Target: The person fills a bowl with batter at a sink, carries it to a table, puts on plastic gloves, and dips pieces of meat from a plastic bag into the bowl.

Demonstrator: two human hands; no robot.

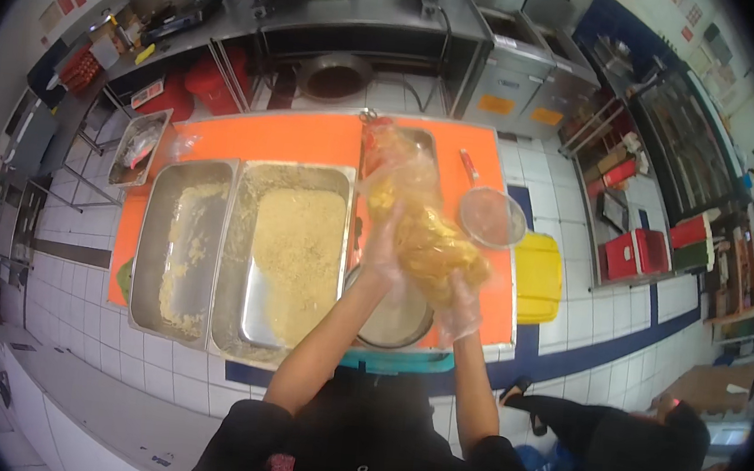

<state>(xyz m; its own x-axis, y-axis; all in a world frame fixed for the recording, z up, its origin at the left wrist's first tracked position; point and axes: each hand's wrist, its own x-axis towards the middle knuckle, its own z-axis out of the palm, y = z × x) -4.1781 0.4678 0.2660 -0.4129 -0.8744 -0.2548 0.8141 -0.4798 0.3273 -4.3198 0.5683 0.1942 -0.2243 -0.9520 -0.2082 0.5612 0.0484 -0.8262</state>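
Both of my hands, in clear plastic gloves, hold up a clear plastic bag [434,244] filled with yellowish food pieces. My left hand [386,250] grips its left side, and my right hand [462,308] supports its lower right end. Beneath the bag is a round metal bowl [396,319] with pale contents, partly hidden by my hands. To the left, a deep steel pan [297,248] contains pale, crumbly flour-like coating. Beside that pan stands another steel pan [195,252] with clumps of the coating. A round mesh strainer [493,217] with a red handle lies right of the bag.
An orange-topped table [277,136] bears the pans, with scissors [368,116] at its far edge. A small metal tray [140,148] stands at the left corner. A yellow plastic lid or bin [537,278] is beyond the right edge. Another person [636,444] in dark clothes is at lower right.
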